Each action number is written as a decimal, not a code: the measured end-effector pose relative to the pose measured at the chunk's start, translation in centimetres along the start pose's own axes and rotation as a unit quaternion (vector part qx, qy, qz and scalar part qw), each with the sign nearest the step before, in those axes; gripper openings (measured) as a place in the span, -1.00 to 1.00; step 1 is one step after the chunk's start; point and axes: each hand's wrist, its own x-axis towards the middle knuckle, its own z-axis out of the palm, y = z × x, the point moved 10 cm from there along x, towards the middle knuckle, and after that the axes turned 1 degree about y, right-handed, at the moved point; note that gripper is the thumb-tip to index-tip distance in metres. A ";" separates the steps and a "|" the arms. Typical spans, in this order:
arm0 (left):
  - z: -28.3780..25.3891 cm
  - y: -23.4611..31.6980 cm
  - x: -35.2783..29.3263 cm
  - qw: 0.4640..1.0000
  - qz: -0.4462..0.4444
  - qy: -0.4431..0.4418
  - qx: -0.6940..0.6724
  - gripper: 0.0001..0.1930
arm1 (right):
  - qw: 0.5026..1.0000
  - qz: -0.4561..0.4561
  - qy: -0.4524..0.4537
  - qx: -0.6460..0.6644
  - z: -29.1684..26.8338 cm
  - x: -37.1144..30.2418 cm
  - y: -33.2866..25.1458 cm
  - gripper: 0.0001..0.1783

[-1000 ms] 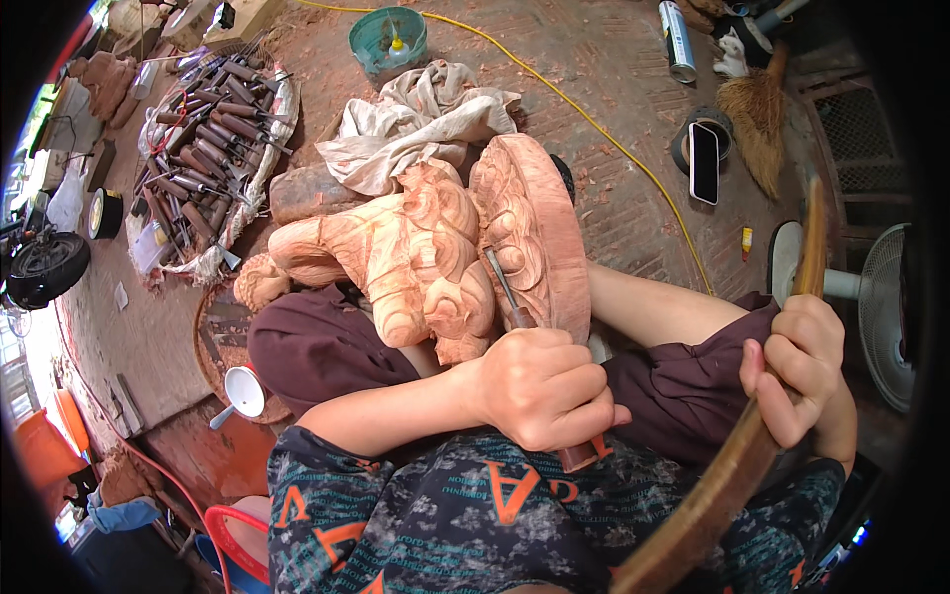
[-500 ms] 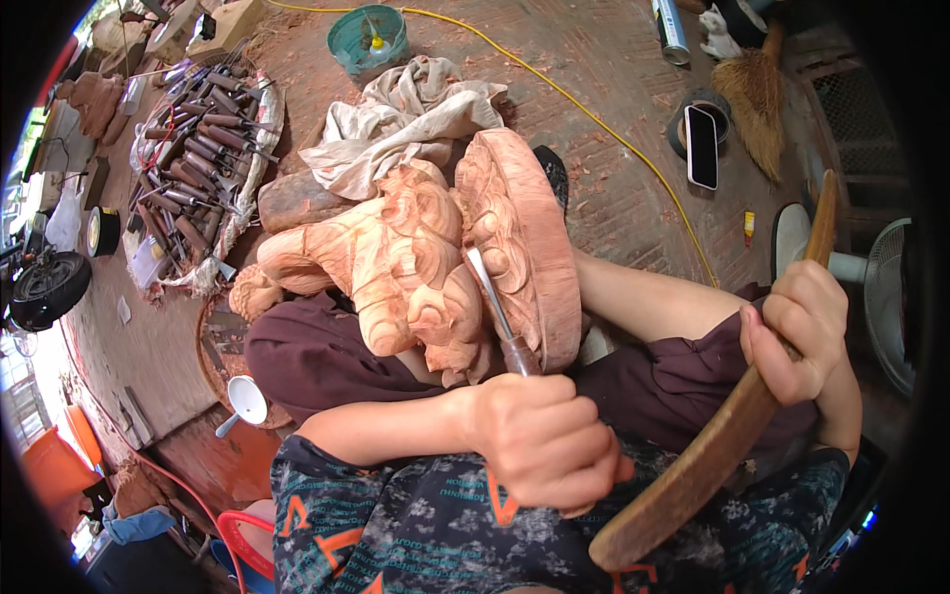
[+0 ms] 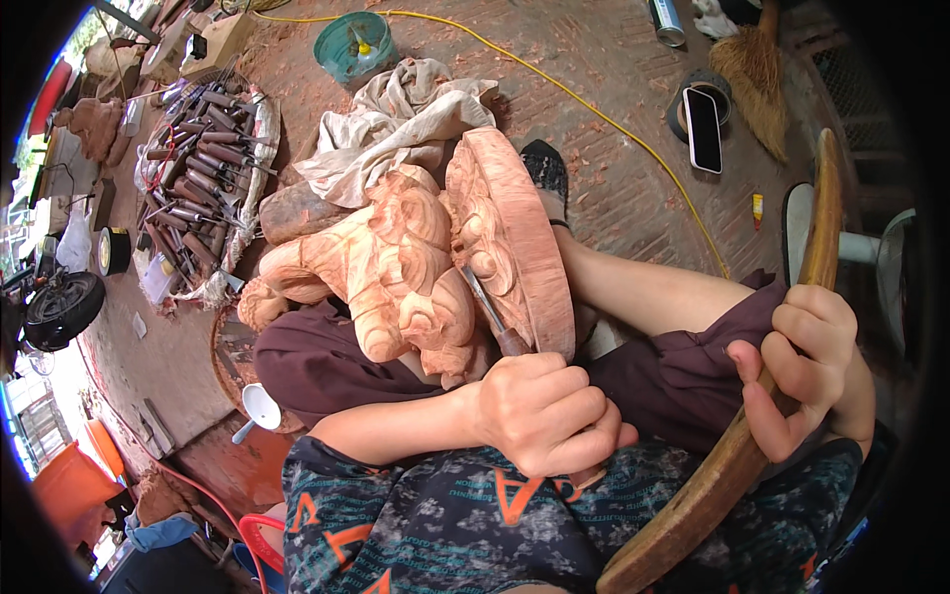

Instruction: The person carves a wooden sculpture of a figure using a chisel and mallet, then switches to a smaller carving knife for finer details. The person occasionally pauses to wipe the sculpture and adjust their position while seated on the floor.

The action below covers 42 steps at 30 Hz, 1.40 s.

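A carved wooden figure (image 3: pixel 396 267) lies on its side across my lap, its thick rounded base (image 3: pixel 529 238) toward the right. My left hand (image 3: pixel 549 414) is wrapped round the wooden handle of a chisel (image 3: pixel 487 305). The chisel's metal blade points up and away, its tip at the carved folds where the figure meets the base. Off to the right, my right hand (image 3: pixel 807 361) grips a long curved wooden stick (image 3: pixel 703 495) near its middle, with thumb and forefinger partly loosened. The stick slants from lower left to upper right, apart from the chisel.
A round tray (image 3: pixel 259 198) heaped with wood-handled chisels sits at the left. Behind the figure are a crumpled cloth (image 3: pixel 396 119) and a green bucket (image 3: pixel 327 54). A yellow cord (image 3: pixel 594 111) crosses the floor. Phone (image 3: pixel 703 129), broom (image 3: pixel 752 89) and white cup (image 3: pixel 261 406) lie around.
The view has shifted slightly. My right thumb and forefinger have loosened around the stick, which stands a little steeper. The chisel tip stays at about the same place on the carving.
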 end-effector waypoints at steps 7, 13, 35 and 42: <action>0.5 -0.6 1.0 1.000 -0.019 -0.012 0.008 -0.74 | 0.997 0.014 -0.069 -0.040 0.3 -0.3 0.8 -0.58; 0.4 -1.1 1.1 1.000 -0.026 0.002 0.012 -0.75 | 0.992 0.080 -0.083 -0.041 0.1 -0.3 2.0 -0.59; 1.1 -0.4 1.0 0.998 -0.034 -0.043 0.007 -0.67 | 0.997 0.018 0.045 -0.061 0.0 -0.7 1.8 -0.60; 1.4 -0.9 1.1 0.998 -0.041 -0.033 0.017 -0.87 | 0.999 0.015 -0.009 -0.048 0.1 -0.9 1.5 -0.58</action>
